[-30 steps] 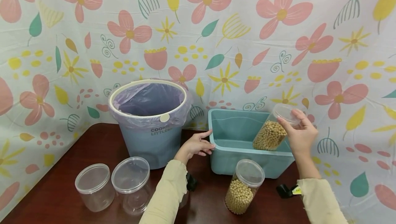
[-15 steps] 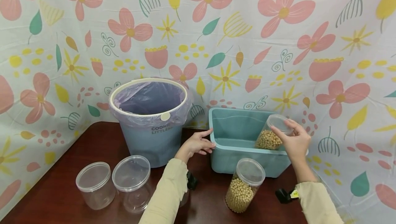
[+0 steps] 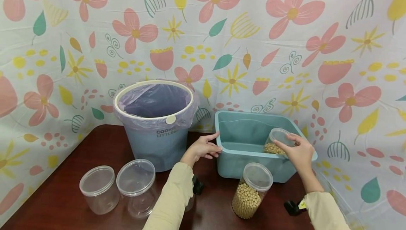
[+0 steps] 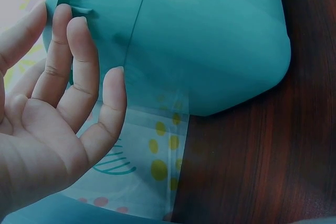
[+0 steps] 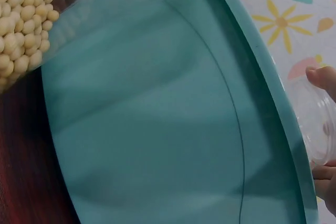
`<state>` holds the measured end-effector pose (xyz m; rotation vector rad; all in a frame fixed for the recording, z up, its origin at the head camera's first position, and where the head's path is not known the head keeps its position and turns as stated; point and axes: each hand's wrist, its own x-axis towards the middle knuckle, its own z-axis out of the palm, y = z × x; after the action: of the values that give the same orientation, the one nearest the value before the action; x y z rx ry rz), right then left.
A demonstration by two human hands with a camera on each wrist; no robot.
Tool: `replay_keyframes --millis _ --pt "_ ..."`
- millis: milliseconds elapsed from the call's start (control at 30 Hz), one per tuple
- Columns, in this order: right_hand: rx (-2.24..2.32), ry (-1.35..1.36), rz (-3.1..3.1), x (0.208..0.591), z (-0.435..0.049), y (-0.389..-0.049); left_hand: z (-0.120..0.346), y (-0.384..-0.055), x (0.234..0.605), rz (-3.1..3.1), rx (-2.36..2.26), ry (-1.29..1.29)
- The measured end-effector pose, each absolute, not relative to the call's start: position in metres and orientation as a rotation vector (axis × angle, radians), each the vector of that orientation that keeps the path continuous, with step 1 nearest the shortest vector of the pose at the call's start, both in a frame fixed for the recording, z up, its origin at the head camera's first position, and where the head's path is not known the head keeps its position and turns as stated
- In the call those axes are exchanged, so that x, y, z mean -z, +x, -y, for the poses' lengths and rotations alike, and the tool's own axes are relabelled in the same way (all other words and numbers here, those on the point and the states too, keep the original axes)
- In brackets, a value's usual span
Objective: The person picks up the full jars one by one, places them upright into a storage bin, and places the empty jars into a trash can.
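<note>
A teal plastic bin stands at the right of the table. My right hand grips the lidded top of a clear jar of soybeans inside the bin's right part; the front wall hides the jar's lower portion. In the right wrist view the jar's lid shows between thumb and fingers past the bin rim. My left hand touches the bin's left rim with loosely extended fingers, seen closer against the bin's end in the left wrist view. Before the bin stands a second lidded jar of soybeans.
Two clear, lidded jars without contents, one small and one larger, stand at the front left. A blue bucket with a purple liner bag sits behind them. Another clear container is mostly behind my left sleeve. A flowered curtain closes off the back.
My right hand has lowered the jar of soybeans into the bin, moving down and slightly left. My left hand stays at the bin's left rim.
</note>
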<state>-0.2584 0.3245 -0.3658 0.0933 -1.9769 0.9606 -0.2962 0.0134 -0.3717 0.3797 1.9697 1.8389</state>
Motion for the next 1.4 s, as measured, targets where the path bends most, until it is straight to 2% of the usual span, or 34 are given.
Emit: replay_keyframes --millis 467,1000,1400 --pt "-0.72 0.085 2.252 0.371 -0.327 -0.253 -0.013 -0.296 0.372 -1.965 -1.85 0.38" --pt "-0.694 0.014 2.516 0.362 -0.328 -0.253 -0.014 -0.297 0.373 -1.969 -1.849 0.376" --pt "-0.727 0.15 2.387 0.368 -0.329 -0.249 -0.013 -0.298 0.375 -1.964 -1.843 0.386"
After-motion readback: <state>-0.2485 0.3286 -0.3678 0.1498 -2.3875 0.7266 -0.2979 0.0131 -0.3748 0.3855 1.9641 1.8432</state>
